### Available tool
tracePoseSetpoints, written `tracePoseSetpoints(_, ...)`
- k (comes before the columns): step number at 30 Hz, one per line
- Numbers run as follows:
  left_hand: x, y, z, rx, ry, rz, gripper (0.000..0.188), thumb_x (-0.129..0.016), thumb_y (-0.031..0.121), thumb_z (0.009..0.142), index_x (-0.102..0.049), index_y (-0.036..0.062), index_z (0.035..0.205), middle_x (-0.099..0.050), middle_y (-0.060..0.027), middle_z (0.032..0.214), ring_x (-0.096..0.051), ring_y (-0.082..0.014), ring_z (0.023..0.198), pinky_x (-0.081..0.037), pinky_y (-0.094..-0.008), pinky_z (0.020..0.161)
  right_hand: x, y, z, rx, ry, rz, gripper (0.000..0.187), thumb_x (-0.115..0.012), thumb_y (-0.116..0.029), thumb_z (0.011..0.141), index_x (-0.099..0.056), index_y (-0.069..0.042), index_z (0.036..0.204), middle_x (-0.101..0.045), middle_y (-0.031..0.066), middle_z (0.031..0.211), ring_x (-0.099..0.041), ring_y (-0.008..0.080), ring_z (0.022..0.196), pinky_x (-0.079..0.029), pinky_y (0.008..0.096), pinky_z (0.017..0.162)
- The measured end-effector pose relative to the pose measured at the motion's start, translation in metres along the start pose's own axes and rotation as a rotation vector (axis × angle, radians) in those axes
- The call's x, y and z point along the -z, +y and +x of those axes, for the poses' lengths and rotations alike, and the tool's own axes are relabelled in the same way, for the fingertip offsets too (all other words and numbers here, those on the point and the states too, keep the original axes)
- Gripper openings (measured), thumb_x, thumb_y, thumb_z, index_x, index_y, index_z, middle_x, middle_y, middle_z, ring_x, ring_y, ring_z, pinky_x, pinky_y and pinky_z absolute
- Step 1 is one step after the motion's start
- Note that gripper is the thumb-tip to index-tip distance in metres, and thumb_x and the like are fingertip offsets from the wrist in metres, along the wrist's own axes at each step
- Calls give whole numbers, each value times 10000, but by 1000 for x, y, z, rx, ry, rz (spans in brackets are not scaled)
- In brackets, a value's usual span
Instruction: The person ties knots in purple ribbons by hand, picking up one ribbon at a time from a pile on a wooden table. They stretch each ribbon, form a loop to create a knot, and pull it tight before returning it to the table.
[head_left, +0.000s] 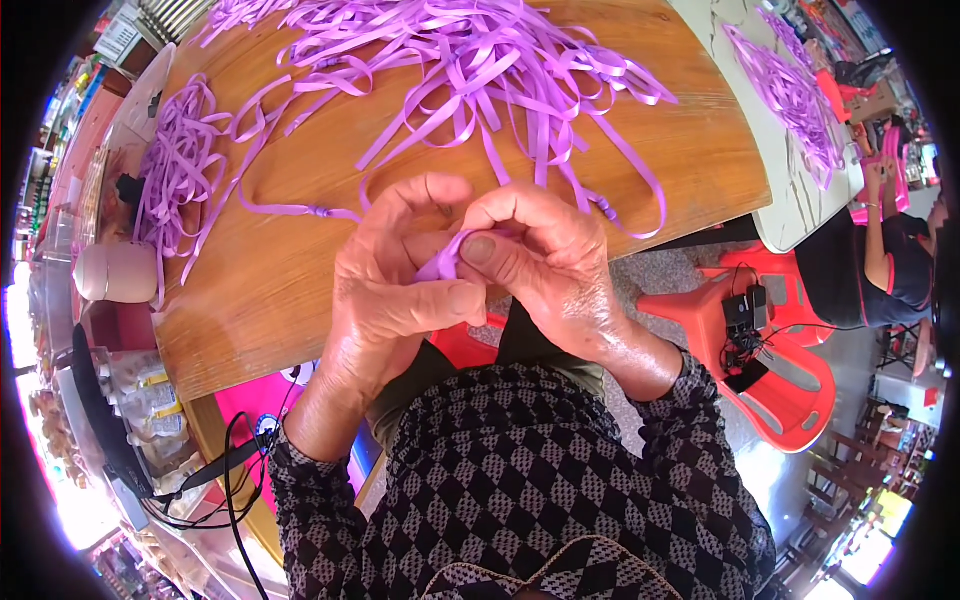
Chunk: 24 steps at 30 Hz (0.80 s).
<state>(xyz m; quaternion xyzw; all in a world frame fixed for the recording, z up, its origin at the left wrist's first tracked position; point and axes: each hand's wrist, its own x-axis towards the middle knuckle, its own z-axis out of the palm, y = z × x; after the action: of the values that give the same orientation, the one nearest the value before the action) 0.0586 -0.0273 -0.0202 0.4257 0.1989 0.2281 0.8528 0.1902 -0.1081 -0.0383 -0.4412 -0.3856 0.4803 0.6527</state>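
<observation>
Between my two hands, just off the near edge of the wooden table, is a short bunched stretch of purple ribbon (441, 262). My left hand (395, 270) pinches it from the left, its thumb lying across below the ribbon. From the right, my right hand (540, 255) grips the same ribbon with thumb and curled fingers. Part of the ribbon is hidden behind the fingers. One purple strand with a small knot (318, 211) runs over the table to my left hand. Farther off, a large heap of purple ribbons (480, 60) spreads over the tabletop.
The wooden table (250, 330) fills the middle. A ribbon bundle (180, 160) hangs at its left, by a pinkish rounded container (115, 272). More ribbons (790, 100) lie on a white table (725, 50). A red plastic chair (790, 400) holds black devices and cables. Another person (880, 250) sits at far right.
</observation>
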Motion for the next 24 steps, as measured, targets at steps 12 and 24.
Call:
tracePoseSetpoints(12, -1, -7, -5, -161, 244, 354, 392, -651, -92, 675, -546, -3, 1042, -613, -78, 892, -577, -107, 780, -470, -207, 668, 1, 13, -8, 191, 65, -273, 76, -604, -9, 816, -571, 26, 875, -584, 21, 762, -552, 59, 695, -471, 196, 608)
tracePoseSetpoints(24, 15, -22, -3, -1097, 131, 1443, 254, -667, -8, 700, -614, 20, 947, -597, -80, 765, -581, -220, 583, -456, -276, 490, 6, 11, -5, -87, 39, 79, 138, -611, -22, 813, -579, 32, 935, -601, 43, 796, -566, 76, 717, -474, 202, 648)
